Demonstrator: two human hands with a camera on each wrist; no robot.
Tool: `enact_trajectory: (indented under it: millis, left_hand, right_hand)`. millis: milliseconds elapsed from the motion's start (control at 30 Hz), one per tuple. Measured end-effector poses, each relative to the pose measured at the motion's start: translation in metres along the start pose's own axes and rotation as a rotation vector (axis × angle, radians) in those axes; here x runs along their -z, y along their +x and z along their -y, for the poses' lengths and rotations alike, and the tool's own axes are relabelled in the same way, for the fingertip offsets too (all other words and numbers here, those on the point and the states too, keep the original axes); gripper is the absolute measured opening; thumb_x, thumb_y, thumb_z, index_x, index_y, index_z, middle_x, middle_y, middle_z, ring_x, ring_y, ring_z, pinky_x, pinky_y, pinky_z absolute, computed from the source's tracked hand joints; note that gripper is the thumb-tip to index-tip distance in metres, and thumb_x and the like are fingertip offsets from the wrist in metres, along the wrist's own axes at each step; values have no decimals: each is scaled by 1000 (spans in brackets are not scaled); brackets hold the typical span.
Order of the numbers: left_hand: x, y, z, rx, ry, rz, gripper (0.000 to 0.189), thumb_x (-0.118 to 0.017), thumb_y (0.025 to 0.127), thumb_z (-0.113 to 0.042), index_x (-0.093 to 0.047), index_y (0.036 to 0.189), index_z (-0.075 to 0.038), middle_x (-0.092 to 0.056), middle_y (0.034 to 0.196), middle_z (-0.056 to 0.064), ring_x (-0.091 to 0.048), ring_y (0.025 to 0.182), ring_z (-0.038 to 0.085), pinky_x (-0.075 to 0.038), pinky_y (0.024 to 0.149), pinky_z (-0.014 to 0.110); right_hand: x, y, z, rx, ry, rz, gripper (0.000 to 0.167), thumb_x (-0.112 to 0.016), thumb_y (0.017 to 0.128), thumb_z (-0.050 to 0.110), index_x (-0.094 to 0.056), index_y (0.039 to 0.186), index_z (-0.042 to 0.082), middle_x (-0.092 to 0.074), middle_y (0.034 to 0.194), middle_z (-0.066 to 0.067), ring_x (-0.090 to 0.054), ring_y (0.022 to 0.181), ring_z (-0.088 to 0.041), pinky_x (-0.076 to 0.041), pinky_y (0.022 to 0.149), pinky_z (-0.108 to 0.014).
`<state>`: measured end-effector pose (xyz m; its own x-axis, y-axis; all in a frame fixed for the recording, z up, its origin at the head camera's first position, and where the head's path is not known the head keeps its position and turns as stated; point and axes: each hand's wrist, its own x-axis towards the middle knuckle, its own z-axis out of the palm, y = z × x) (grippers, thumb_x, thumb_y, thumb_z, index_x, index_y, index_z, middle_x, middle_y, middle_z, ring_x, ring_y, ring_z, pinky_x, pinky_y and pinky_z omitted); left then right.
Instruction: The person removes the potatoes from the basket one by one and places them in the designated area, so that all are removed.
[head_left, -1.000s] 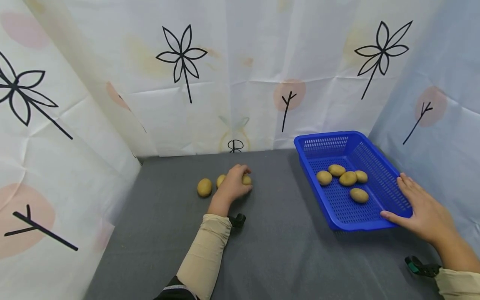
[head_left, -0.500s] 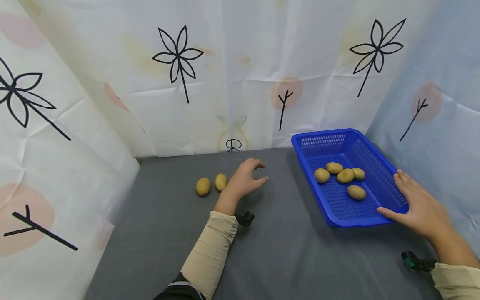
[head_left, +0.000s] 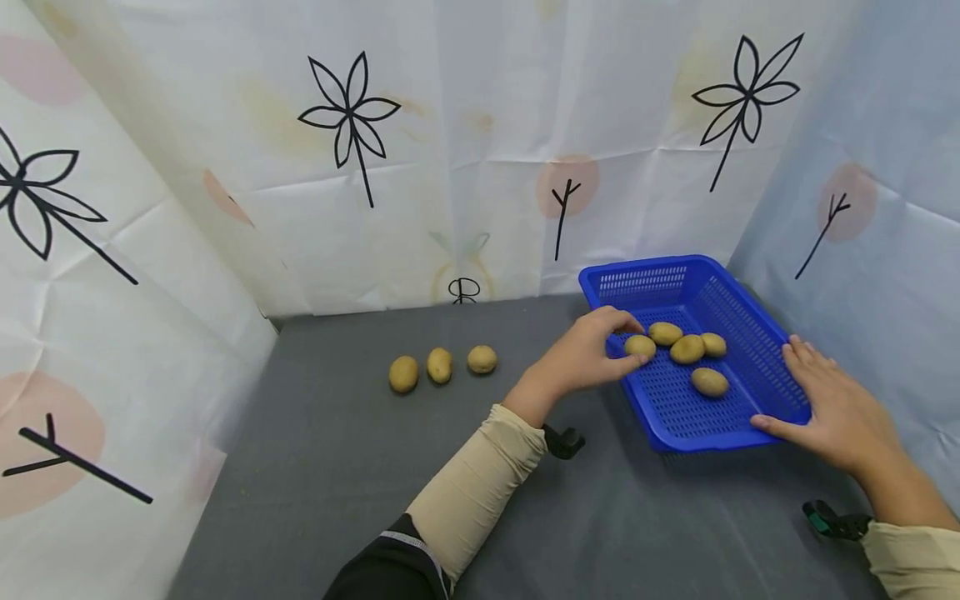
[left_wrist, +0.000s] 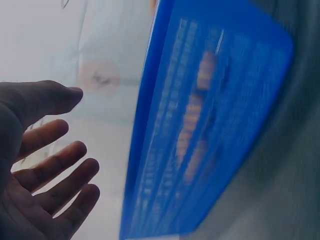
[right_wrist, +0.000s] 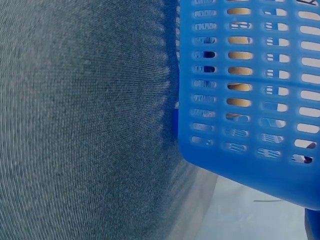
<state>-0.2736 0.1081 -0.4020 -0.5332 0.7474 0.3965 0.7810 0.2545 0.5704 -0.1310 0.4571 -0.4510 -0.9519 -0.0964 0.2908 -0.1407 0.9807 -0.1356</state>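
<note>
My left hand point(head_left: 588, 350) reaches over the left rim of the blue plastic basket point(head_left: 720, 437), thumb and forefinger spread beside a small potato point(head_left: 640, 347). In the left wrist view, that hand point(left_wrist: 50, 160) has its fingers apart and its palm bare, short of the basket wall point(left_wrist: 215, 125). Several other potatoes point(head_left: 687, 349) lie on the basket floor. My right hand point(head_left: 847, 412) rests on the near right corner of the basket, fingers along the right rim and thumb on the front one.
Three potatoes stand in a row on the grey cloth point(head_left: 337, 467): a left potato point(head_left: 403, 374), a middle potato point(head_left: 439, 365) and a right potato point(head_left: 482, 359). A white curtain point(head_left: 465, 150) with printed plants encloses the back and sides.
From the right end of the potato row, my left hand has left the potato there and moved right to the basket. My right hand keeps its place on the basket corner.
</note>
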Motion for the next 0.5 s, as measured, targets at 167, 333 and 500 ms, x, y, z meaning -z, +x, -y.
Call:
enact_trajectory:
  millis: [167,333,500]
  left_hand:
    - [-27,26,-13,3,-52,112,36,-73,101,-26,-66,133,-11,-67,130,1,-58,116,6,-46,100,12]
    - [-51,47,-17,39,-36,176,37,-72,101,-28,-67,133,-10,-68,131,2,-62,119,8,-41,94,6]
    - [-66,67,-19,63,11,222,36,-73,101,-30,-68,131,-10,-71,130,3,-66,117,10,-42,92,7]
  right_hand:
    - [1,1,-2,51,-27,15,121,-78,85,57,-16,165,-10,-2,176,-27,5,166,-35,19,126,-21]
    - [1,-1,-3,60,-22,15,122,-79,83,56,-17,165,-10,-3,176,-25,6,167,-32,19,124,-16]
    - [2,-1,-3,49,-11,9,121,-79,84,55,-17,165,-8,-2,177,-23,5,167,-31,18,125,-17]
